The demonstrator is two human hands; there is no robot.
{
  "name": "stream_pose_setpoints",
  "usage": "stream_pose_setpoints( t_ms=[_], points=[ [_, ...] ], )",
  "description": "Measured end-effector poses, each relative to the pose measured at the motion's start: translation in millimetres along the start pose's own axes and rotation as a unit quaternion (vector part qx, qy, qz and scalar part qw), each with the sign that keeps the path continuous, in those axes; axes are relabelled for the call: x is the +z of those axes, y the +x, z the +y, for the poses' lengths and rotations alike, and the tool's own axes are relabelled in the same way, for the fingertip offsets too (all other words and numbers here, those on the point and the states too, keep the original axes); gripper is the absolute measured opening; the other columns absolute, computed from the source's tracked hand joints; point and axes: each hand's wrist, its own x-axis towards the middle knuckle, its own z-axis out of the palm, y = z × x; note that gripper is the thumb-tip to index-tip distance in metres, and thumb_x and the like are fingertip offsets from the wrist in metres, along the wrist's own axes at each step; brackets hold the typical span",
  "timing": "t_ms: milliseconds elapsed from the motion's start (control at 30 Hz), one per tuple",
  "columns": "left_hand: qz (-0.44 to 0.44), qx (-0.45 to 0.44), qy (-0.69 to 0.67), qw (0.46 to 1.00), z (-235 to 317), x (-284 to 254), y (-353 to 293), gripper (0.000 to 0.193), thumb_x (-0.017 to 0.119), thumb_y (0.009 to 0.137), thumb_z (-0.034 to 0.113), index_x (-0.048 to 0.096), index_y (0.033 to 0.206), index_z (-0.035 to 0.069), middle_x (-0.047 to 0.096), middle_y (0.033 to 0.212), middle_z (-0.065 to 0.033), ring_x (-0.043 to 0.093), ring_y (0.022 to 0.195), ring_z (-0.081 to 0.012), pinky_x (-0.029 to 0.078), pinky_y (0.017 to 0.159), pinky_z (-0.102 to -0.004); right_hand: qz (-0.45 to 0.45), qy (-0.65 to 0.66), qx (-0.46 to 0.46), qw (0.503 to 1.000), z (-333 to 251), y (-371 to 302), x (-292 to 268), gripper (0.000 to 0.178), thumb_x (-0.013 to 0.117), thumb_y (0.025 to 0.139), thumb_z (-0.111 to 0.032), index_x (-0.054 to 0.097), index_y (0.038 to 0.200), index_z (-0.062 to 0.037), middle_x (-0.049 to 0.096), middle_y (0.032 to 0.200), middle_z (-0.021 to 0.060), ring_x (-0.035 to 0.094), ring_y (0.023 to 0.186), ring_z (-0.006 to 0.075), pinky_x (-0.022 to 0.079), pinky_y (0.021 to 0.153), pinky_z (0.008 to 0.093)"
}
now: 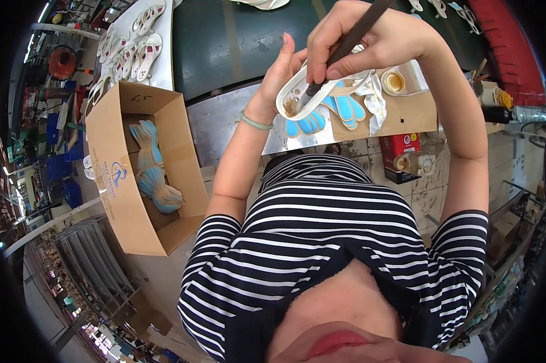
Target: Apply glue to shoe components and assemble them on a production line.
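A white sandal (290,92) is tilted up over the table's near edge, its hollow footbed facing me. My left hand (277,77), with a pale green bangle at the wrist, grips it by the left side, thumb up. In my right hand (376,45) is a dark-handled brush (356,35), its tip down inside the heel end, where a brownish wet smear shows. Blue insoles (307,124) lie below the sandal, with more insoles (347,112) just right of them. Beyond these rest a crumpled white cloth (376,107) and a container with yellowish glue-like stuff (395,83).
An open cardboard box (116,175) with stacks of blue insoles (155,181) stands at the left. White sandals (146,54) line a surface at the far left. A dark green conveyor belt (224,48) runs behind the metal tabletop (218,121). A red box (400,144) sits low at the right.
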Motion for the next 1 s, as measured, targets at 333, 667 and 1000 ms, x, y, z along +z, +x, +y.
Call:
stream_pose_setpoints(
  t_ms=[333, 667, 1000],
  points=[
    [-0.036, -0.005, 0.122, 0.992, 11, 15, -3, 0.085, 0.016, 0.096, 0.066, 0.043, 0.136, -0.004, 0.056, 0.127, -0.0143, 0.057, 0.113, -0.0191, 0.046, 0.096, -0.0285, -0.061, 0.008, 0.17, 0.983, -39, 16, -20, 0.018, 0.061, 0.082, 0.001, 0.07, 0.098, 0.0003, 0.069, 0.089, 0.0085, 0.063, 0.08, 0.0154, 0.048, 0.073, 0.0263],
    [-0.043, -0.026, 0.064, 0.997, 0, -9, 0, 0.086, 0.018, 0.096, 0.066, 0.051, 0.128, -0.007, 0.062, 0.119, -0.0138, 0.061, 0.106, -0.018, 0.048, 0.092, -0.0282, -0.06, 0.18, 0.188, 0.964, -1, 14, -11, 0.021, 0.061, 0.078, 0.003, 0.07, 0.097, 0.0023, 0.07, 0.092, 0.0108, 0.064, 0.085, 0.0163, 0.048, 0.077, 0.0268],
    [-0.038, -0.041, -0.014, 0.998, -4, -10, 0, 0.089, 0.027, 0.093, 0.07, 0.049, 0.128, -0.009, 0.062, 0.119, -0.0147, 0.062, 0.104, -0.0185, 0.05, 0.09, -0.0299, -0.036, 0.344, 0.306, 0.887, -1, 2, -11, 0.022, 0.061, 0.079, 0.002, 0.07, 0.099, 0.0019, 0.07, 0.094, 0.01, 0.063, 0.087, 0.0155, 0.048, 0.077, 0.0266]
  ],
)
